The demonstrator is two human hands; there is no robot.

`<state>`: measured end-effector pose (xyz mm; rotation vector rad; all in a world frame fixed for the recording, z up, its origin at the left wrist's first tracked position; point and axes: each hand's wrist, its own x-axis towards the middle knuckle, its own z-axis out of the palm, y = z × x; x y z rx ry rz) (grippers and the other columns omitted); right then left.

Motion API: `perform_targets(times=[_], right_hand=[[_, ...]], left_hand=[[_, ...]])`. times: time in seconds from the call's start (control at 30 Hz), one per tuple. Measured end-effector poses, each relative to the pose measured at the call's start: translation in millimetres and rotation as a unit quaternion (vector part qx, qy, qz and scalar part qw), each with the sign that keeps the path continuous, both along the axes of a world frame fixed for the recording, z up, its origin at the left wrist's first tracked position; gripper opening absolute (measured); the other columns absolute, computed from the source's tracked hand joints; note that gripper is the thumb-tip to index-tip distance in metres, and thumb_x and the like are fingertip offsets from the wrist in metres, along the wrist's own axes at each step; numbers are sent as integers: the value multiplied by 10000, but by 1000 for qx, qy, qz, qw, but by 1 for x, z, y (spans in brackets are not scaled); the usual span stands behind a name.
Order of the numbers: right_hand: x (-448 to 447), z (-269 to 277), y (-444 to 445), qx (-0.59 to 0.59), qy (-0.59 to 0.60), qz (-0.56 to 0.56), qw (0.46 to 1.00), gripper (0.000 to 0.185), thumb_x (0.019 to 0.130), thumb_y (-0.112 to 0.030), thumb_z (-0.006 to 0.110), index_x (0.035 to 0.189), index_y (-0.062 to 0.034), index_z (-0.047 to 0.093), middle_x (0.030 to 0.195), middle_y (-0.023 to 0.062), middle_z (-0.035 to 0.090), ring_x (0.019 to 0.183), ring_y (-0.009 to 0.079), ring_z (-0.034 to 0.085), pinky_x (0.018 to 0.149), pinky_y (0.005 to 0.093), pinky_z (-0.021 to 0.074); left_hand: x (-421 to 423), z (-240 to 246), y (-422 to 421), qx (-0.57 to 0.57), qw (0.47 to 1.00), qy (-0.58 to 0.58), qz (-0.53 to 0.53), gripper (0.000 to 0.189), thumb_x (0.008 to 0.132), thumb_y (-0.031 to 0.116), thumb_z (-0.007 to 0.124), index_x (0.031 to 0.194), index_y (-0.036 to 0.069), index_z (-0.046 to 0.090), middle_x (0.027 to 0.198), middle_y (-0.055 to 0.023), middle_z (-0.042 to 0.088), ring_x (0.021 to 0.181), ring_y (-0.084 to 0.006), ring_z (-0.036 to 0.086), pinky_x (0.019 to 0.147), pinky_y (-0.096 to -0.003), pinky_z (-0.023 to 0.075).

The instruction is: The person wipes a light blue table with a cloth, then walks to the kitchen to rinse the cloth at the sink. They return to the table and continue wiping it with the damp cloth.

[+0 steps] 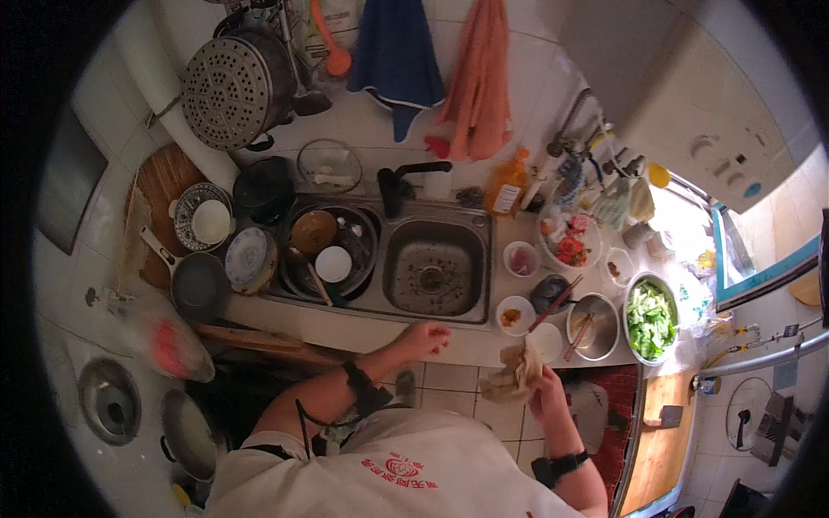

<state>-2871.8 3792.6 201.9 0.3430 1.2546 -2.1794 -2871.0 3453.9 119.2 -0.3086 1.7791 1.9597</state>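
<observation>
My right hand (549,392) grips a crumpled beige cloth (515,374) at the counter's front edge, just below a small white bowl (545,342). My left hand (424,341) holds nothing. Its fingers are loosely curled and a little apart, in front of the sink's front rim. Behind it lies the right basin (432,278) of a stainless steel double sink, with dark bits scattered on its floor. In the left basin a large dark pan (353,285) holds a brown bowl (314,232) and a white bowl (333,264).
Right of the sink stand a steel bowl (602,311) with chopsticks, a basin of chopped greens (651,317) and a dark bowl (552,292). An orange soap bottle (507,186) stands behind. At left are a frying pan (201,285) and stacked plates (247,256). Black faucet (392,191) at back.
</observation>
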Motion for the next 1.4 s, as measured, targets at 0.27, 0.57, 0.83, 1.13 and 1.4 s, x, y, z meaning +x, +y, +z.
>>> perform_targets(times=[0.27, 0.57, 0.83, 1.13, 1.4], right_hand=[[-103, -14, -129, -87, -41, 54, 994, 541, 813, 57, 472, 1351, 22, 516, 1267, 130, 622, 1163, 287, 631, 1020, 383, 520], [-197, -47, -207, -113, -75, 104, 985, 506, 823, 47, 485, 1324, 16, 546, 1259, 132, 644, 1148, 278, 644, 1031, 381, 501], [-213, -67, -236, -128, -101, 111, 980, 488, 811, -18, 504, 1295, 6, 563, 1239, 132, 647, 1125, 274, 643, 1015, 392, 497], [-219, -62, -266, -112, -152, 55, 980, 458, 815, -48, 499, 1265, -6, 572, 1210, 126, 645, 1139, 305, 635, 1042, 436, 493], [-224, -83, -276, -116, -167, 7, 979, 416, 856, -80, 528, 1261, 3, 571, 1219, 139, 645, 1135, 313, 638, 1042, 447, 501]], left_hand=[[-114, 46, -136, -394, 895, 203, 43, 337, 999, 196, 616, 1316, 83, 591, 1309, -167, 621, 1150, -330, 631, 953, -443, 523], [-257, 73, -230, -674, 604, 413, -100, 463, 903, 201, 697, 1350, 142, 597, 1426, -135, 549, 1330, -385, 484, 1053, -465, 473], [-302, 84, -230, -668, 687, 260, -122, 374, 915, 373, 684, 1202, 133, 687, 1214, -122, 678, 1019, -351, 675, 842, -470, 557], [-332, 80, -232, -636, 732, 244, 14, 340, 911, 379, 671, 1106, 101, 689, 948, -193, 723, 914, -410, 693, 776, -529, 560], [-333, 71, -238, -634, 731, 254, -13, 344, 940, 359, 643, 1130, 72, 640, 931, -217, 715, 896, -426, 687, 761, -543, 548]])
